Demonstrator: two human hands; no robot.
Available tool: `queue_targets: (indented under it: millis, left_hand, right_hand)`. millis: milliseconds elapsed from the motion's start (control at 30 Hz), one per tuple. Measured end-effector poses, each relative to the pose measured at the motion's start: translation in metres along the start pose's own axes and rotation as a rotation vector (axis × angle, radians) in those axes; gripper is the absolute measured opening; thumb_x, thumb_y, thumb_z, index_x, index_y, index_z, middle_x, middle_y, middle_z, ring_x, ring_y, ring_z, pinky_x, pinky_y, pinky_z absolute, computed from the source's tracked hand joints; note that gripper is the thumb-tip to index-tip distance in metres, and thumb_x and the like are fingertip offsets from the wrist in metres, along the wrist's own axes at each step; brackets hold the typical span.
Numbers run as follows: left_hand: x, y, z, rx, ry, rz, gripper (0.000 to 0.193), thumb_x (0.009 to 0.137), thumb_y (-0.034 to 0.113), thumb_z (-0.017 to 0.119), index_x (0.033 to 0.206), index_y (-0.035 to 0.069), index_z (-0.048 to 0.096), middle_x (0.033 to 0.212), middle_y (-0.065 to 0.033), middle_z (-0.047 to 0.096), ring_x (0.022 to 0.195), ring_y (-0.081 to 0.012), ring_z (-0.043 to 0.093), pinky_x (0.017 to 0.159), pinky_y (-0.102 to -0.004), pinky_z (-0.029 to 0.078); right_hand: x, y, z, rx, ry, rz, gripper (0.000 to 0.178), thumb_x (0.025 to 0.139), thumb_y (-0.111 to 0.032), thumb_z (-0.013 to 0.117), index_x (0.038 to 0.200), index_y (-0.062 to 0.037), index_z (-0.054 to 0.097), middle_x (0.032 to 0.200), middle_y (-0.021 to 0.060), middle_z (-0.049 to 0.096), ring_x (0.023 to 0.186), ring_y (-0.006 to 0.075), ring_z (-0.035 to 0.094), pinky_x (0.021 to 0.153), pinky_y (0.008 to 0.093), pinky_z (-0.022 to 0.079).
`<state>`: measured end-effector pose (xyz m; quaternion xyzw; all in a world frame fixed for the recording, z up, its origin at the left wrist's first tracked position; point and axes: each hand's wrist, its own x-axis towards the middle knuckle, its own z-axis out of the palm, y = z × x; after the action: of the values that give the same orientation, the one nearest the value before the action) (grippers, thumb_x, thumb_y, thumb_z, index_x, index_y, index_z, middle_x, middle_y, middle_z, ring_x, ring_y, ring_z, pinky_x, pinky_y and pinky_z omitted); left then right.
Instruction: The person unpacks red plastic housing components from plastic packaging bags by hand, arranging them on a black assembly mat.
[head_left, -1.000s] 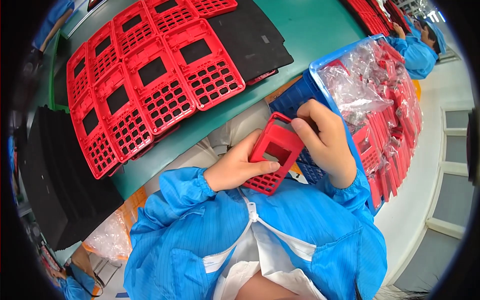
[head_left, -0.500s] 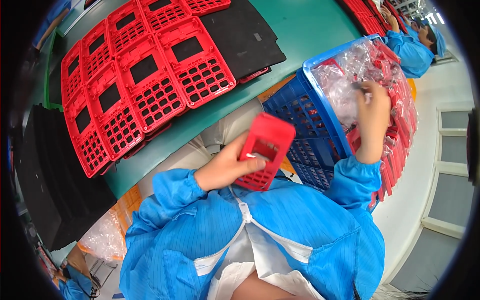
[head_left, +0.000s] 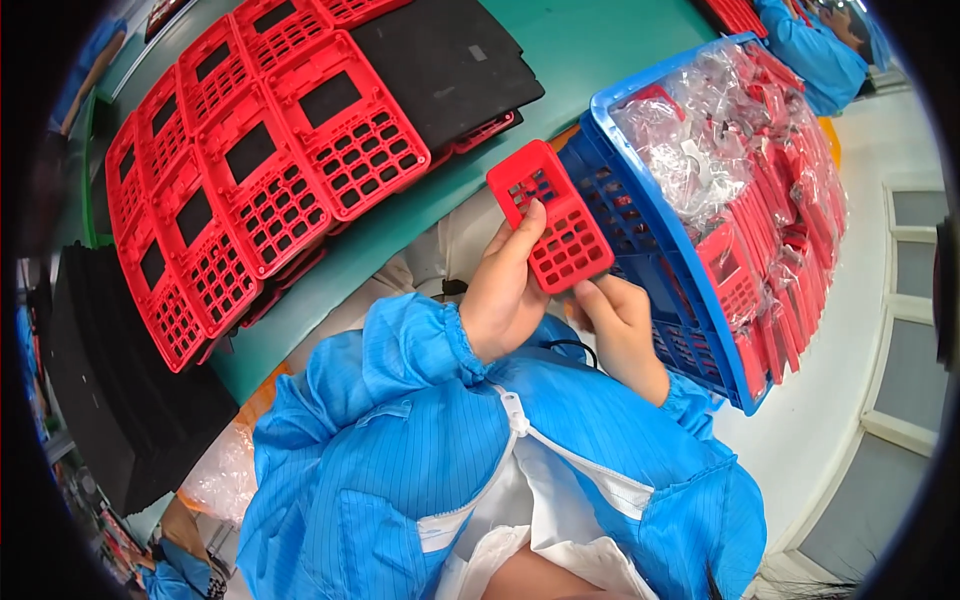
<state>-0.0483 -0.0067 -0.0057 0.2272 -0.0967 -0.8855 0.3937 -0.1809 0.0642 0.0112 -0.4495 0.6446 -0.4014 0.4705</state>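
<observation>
A red plastic keypad cover (head_left: 568,243), with a window at one end and a grid of key holes, is held up before my chest. My left hand (head_left: 505,295) is closed on its left side, the thumb lying across the front. At the lower right corner my right hand (head_left: 622,325) has its thumb and fingers pinched on the edge. To the right, a blue plastic crate (head_left: 645,180) is filled with red covers (head_left: 765,215), many stacked on edge, and crumpled clear plastic bags (head_left: 690,125).
Rows of similar red covers (head_left: 270,170) lie on the green table (head_left: 545,60) at the left. Black sheets (head_left: 440,70) are under and beside them, with more black sheets (head_left: 120,380) at the far left. A co-worker in blue (head_left: 815,55) is at the upper right.
My right hand has left the crate, where it was at the clear bags, and come to the cover's lower edge. The cover has tilted the other way, its grid facing me.
</observation>
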Motion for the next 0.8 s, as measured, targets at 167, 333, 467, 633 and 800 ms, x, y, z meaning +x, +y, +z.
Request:
queue_targets:
  millis: [167,333,467,633,800]
  left_hand:
    - [0.003,-0.003,-0.02,0.074,0.023,-0.007,0.047,0.098,0.038,0.042,0.13,0.003,0.043,0.121,-0.0115,0.057,0.108,-0.0238,0.058,0.091,-0.0388,0.05]
    - [-0.016,-0.021,-0.017,0.189,-0.126,-0.059,0.048,0.093,0.022,0.057,0.134,0.007,0.036,0.122,-0.0111,0.055,0.108,-0.0219,0.058,0.091,-0.0379,0.049]
    - [-0.02,-0.006,-0.024,0.405,-0.044,0.241,0.049,0.095,0.023,0.055,0.135,0.007,0.033,0.122,-0.0077,0.052,0.111,-0.0154,0.053,0.093,-0.0321,0.045]
    - [-0.029,-0.004,-0.029,0.273,-0.062,0.212,0.05,0.099,0.036,0.039,0.141,0.01,0.028,0.13,-0.0114,0.049,0.115,-0.0199,0.053,0.095,-0.0349,0.046]
    - [-0.034,0.002,-0.027,0.03,-0.116,-0.202,0.073,0.09,0.066,0.015,0.14,0.016,0.034,0.135,-0.0098,0.046,0.122,-0.0243,0.049,0.101,-0.0426,0.042]
  right_hand:
    - [-0.001,-0.037,-0.063,-0.278,0.36,-0.206,0.033,0.086,-0.011,0.063,0.056,-0.0017,0.05,0.049,0.0013,0.044,0.049,0.0063,0.04,0.043,0.0274,0.029]
    - [0.025,-0.046,-0.049,-0.188,0.378,-0.4,0.022,0.089,-0.014,0.06,0.073,0.0001,0.052,0.06,0.0035,0.046,0.059,0.0075,0.042,0.052,0.0254,0.035]
    - [0.021,-0.033,0.002,-0.463,-0.033,-0.222,0.031,0.076,-0.019,0.074,0.075,-0.0033,0.048,0.062,0.0091,0.054,0.055,0.0099,0.052,0.049,0.027,0.041]
    - [0.018,-0.02,0.007,-0.14,-0.112,-0.11,0.028,0.079,-0.005,0.071,0.09,-0.0007,0.046,0.07,0.0044,0.06,0.061,0.0053,0.055,0.051,0.0193,0.042]
    - [0.009,-0.023,-0.007,0.347,-0.213,0.061,0.033,0.08,0.0,0.067,0.104,-0.0025,0.044,0.066,-0.0004,0.054,0.057,0.0022,0.048,0.053,0.0162,0.036]
